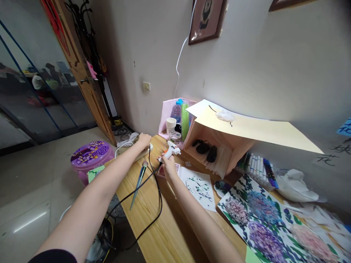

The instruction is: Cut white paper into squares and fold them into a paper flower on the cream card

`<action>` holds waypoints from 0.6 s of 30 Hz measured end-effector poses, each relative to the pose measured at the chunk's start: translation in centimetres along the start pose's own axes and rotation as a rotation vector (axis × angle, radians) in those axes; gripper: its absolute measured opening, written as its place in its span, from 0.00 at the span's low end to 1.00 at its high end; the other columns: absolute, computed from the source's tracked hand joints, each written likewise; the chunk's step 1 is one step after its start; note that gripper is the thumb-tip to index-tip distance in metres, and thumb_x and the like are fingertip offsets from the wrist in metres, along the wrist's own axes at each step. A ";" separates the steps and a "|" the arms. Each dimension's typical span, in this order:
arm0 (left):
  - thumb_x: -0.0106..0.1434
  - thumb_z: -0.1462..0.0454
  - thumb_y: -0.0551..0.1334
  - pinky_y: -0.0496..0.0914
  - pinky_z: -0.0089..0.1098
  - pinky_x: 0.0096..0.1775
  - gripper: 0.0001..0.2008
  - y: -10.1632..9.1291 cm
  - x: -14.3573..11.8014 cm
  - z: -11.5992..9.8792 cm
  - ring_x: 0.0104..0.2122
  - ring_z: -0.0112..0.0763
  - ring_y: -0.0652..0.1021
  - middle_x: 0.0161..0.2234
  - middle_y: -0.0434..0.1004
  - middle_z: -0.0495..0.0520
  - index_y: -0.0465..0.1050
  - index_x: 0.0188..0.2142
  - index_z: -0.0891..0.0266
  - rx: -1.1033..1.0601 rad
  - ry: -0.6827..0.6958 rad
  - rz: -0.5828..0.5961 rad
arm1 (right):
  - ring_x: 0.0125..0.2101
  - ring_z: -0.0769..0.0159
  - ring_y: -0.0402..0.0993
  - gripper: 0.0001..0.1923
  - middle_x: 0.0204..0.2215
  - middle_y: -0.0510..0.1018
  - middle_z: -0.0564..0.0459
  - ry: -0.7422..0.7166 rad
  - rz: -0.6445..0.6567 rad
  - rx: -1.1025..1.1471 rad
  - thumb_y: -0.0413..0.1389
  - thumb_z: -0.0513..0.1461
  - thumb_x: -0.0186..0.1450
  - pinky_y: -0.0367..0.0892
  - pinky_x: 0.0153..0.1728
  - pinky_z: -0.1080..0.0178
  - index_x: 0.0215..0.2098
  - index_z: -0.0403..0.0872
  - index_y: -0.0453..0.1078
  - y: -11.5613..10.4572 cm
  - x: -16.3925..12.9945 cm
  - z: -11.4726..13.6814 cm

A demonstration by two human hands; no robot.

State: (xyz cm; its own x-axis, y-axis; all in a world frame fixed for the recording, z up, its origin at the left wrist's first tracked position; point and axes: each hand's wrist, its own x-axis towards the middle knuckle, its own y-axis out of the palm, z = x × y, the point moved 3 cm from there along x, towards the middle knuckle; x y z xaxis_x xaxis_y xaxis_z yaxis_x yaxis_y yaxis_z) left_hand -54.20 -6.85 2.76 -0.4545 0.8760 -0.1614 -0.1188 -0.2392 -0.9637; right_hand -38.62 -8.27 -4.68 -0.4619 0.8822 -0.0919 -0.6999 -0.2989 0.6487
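My right hand is closed around the grip of a white hot glue gun, its nozzle pointing right. From the grip a black cord loops down over the table edge and back up toward my left hand. That hand is curled, palm down, over the far left corner of the table, against a white strip-like thing, perhaps a power strip. What its fingers hold is hidden. Between my arms lies a makeup brush with a teal handle. A pink-edged box sits partly behind my right hand.
A pink cardboard box holds dark shoe-like items, with cream card on top. Paper cups and a bottle stand behind. Marker pens and a flower painting lie right. A purple stool stands left.
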 end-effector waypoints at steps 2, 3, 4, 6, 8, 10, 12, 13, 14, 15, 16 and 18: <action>0.46 0.63 0.68 0.64 0.35 0.48 0.16 -0.3 0.2 0.0 0.45 0.42 0.74 0.40 0.76 0.64 0.74 0.36 0.67 0.033 0.020 -0.002 | 0.24 0.72 0.70 0.15 0.26 0.68 0.61 0.002 0.002 0.004 0.56 0.34 0.45 0.70 0.32 0.65 0.30 0.48 0.56 0.1 0.1 -0.1; 0.43 0.63 0.69 0.64 0.34 0.47 0.18 -0.3 0.3 0.0 0.45 0.44 0.74 0.40 0.76 0.65 0.75 0.35 0.67 0.047 0.026 -0.001 | 0.24 0.72 0.70 0.15 0.26 0.68 0.61 0.004 0.001 0.006 0.55 0.34 0.45 0.70 0.33 0.65 0.30 0.48 0.56 0.1 0.2 -0.1; 0.42 0.63 0.69 0.65 0.34 0.46 0.19 -0.4 0.4 0.0 0.45 0.44 0.74 0.40 0.76 0.66 0.75 0.36 0.67 0.059 0.030 0.000 | 0.24 0.73 0.71 0.15 0.26 0.68 0.61 0.006 0.000 0.007 0.55 0.34 0.45 0.70 0.33 0.65 0.30 0.48 0.56 0.0 0.2 -0.2; 0.42 0.61 0.69 0.65 0.35 0.45 0.22 -0.3 0.6 0.1 0.44 0.46 0.74 0.41 0.76 0.67 0.75 0.37 0.67 0.079 0.035 0.007 | 0.24 0.73 0.70 0.15 0.27 0.68 0.61 0.010 -0.005 0.008 0.55 0.34 0.45 0.69 0.33 0.66 0.30 0.48 0.56 0.0 0.3 -0.3; 0.42 0.59 0.68 0.65 0.37 0.46 0.23 0.0 0.8 0.1 0.44 0.47 0.74 0.42 0.75 0.67 0.74 0.39 0.68 0.092 0.041 0.017 | 0.24 0.73 0.70 0.15 0.27 0.68 0.61 0.013 -0.009 0.007 0.54 0.34 0.45 0.69 0.33 0.66 0.30 0.48 0.56 -0.2 0.4 -0.4; 0.42 0.58 0.67 0.64 0.39 0.47 0.24 0.4 1.0 0.1 0.44 0.47 0.74 0.42 0.75 0.67 0.74 0.40 0.67 0.102 0.055 0.032 | 0.23 0.73 0.70 0.14 0.26 0.68 0.61 0.015 -0.007 0.005 0.54 0.34 0.45 0.69 0.33 0.66 0.30 0.48 0.56 -0.2 0.5 -0.5; 0.42 0.56 0.67 0.63 0.40 0.48 0.25 0.8 1.2 0.0 0.44 0.48 0.74 0.42 0.75 0.67 0.74 0.39 0.67 0.112 0.076 0.043 | 0.23 0.72 0.71 0.14 0.26 0.68 0.61 0.012 -0.004 0.001 0.54 0.34 0.46 0.69 0.32 0.66 0.30 0.48 0.57 -0.3 0.6 -0.5; 0.42 0.55 0.67 0.63 0.41 0.48 0.25 1.0 1.3 0.0 0.44 0.48 0.74 0.41 0.76 0.67 0.75 0.39 0.67 0.119 0.086 0.047 | 0.24 0.72 0.71 0.14 0.26 0.68 0.61 0.008 -0.002 -0.001 0.54 0.34 0.46 0.69 0.32 0.66 0.30 0.48 0.57 -0.3 0.6 -0.5; 0.41 0.55 0.67 0.62 0.42 0.49 0.26 1.2 1.4 0.0 0.43 0.49 0.74 0.41 0.76 0.67 0.75 0.39 0.67 0.126 0.095 0.051 | 0.24 0.72 0.71 0.14 0.26 0.68 0.60 0.003 -0.003 -0.003 0.54 0.34 0.46 0.69 0.32 0.66 0.30 0.48 0.56 -0.3 0.6 -0.5; 0.41 0.54 0.66 0.62 0.42 0.49 0.26 1.4 1.4 -0.1 0.43 0.49 0.74 0.41 0.76 0.68 0.75 0.38 0.68 0.134 0.102 0.054 | 0.24 0.72 0.71 0.14 0.26 0.68 0.60 -0.002 -0.003 -0.005 0.54 0.34 0.46 0.69 0.32 0.66 0.30 0.48 0.56 -0.2 0.6 -0.5; 0.41 0.54 0.66 0.62 0.43 0.49 0.26 1.5 1.5 -0.1 0.43 0.50 0.74 0.41 0.75 0.68 0.75 0.38 0.69 0.142 0.110 0.056 | 0.24 0.71 0.71 0.14 0.26 0.68 0.60 -0.006 -0.005 -0.008 0.54 0.34 0.46 0.69 0.32 0.65 0.30 0.48 0.56 -0.2 0.6 -0.5; 0.42 0.55 0.66 0.62 0.44 0.48 0.25 1.8 1.8 -0.3 0.42 0.50 0.74 0.40 0.76 0.69 0.75 0.37 0.70 0.159 0.131 0.066 | 0.24 0.71 0.70 0.15 0.26 0.69 0.60 -0.014 -0.007 -0.014 0.54 0.33 0.46 0.69 0.31 0.65 0.30 0.48 0.56 -0.2 0.6 -0.5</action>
State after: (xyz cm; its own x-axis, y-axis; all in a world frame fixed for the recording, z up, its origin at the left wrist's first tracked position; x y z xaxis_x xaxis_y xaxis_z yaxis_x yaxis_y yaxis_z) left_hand -54.99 -5.62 0.74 -0.3487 0.9007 -0.2592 -0.2347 -0.3516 -0.9062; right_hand -39.07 -7.87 -5.22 -0.4495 0.8892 -0.0854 -0.7105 -0.2980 0.6375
